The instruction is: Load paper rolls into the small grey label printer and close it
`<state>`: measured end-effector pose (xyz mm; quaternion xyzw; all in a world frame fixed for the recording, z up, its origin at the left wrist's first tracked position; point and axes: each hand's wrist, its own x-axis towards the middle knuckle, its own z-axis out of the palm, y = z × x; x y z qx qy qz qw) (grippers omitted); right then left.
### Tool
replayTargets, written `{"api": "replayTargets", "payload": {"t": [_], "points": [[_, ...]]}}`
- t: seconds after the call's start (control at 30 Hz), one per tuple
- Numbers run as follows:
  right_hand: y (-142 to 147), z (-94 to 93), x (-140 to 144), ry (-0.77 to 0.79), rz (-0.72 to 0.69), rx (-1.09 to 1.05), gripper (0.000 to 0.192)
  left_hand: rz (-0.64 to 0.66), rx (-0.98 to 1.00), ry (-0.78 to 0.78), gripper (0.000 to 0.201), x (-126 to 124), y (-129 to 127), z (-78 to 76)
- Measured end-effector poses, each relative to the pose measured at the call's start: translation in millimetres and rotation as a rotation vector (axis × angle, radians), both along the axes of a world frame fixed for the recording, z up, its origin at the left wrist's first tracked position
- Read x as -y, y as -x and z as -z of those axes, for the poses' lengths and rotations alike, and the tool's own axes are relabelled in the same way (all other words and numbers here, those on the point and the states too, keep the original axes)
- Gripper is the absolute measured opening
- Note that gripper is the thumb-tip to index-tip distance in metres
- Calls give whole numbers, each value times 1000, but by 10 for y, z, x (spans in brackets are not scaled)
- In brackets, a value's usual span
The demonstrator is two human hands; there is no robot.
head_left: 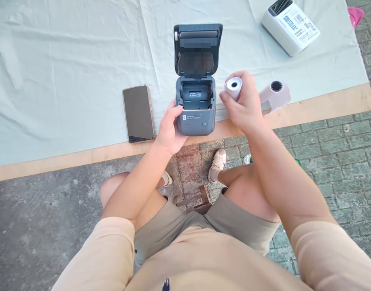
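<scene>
View from above of a seated person at the near edge of a table (325, 106) spread with a pale cloth (66, 60). The left hand (168, 131) grips the near left corner of a small grey printer (196, 107), fingers wrapped against its side and thumb on its top edge. The printer stands at the table's near edge with its lid (198, 48) swung fully open and upright, exposing the empty paper bay. The right hand (244, 103) is held just right of the printer, its fingers closed around a small white paper roll (234, 86) whose hollow core end faces the camera; roll and printer are close but apart. A second, larger roll (275, 93) lies on the table just beyond the right hand. A phone (138, 114) lies face up, screen dark, left of the printer. A white boxed device (290, 25) rests at the far right of the cloth
</scene>
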<state>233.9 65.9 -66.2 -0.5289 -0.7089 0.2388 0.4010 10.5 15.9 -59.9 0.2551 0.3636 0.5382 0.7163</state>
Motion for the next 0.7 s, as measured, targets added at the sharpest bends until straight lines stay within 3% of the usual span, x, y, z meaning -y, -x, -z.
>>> {"api": "replayTargets", "payload": {"t": [0.07, 0.23, 0.33, 0.4, 0.47, 0.53, 0.63, 0.7], "points": [[-28, 0, 12, -5, 24, 111, 26, 2, 0, 2, 42, 1, 1, -9], [-132, -92, 193, 43, 125, 303, 58, 13, -6, -3, 43, 0, 9, -11], [-342, -179, 299, -261, 183, 299, 51, 23, -1, -19, 42, -8, 9, 5], [-533, -197, 294, -562, 344, 295, 45, 25, -4, -34, 40, -13, 8, 15], [-706, -156, 237, -662, 498, 309, 61, 24, -17, -43, 39, -16, 9, 21], [-823, -69, 165, -497, 544, 307, 71, 24, -30, -43, 41, -16, 11, 22], [-907, 78, 81, -155, 570, 241, 63, 19, -35, -31, 44, -18, 12, 12], [-949, 144, 30, -116, 618, 149, 60, 18, -32, -27, 45, -20, 7, 1]]}}
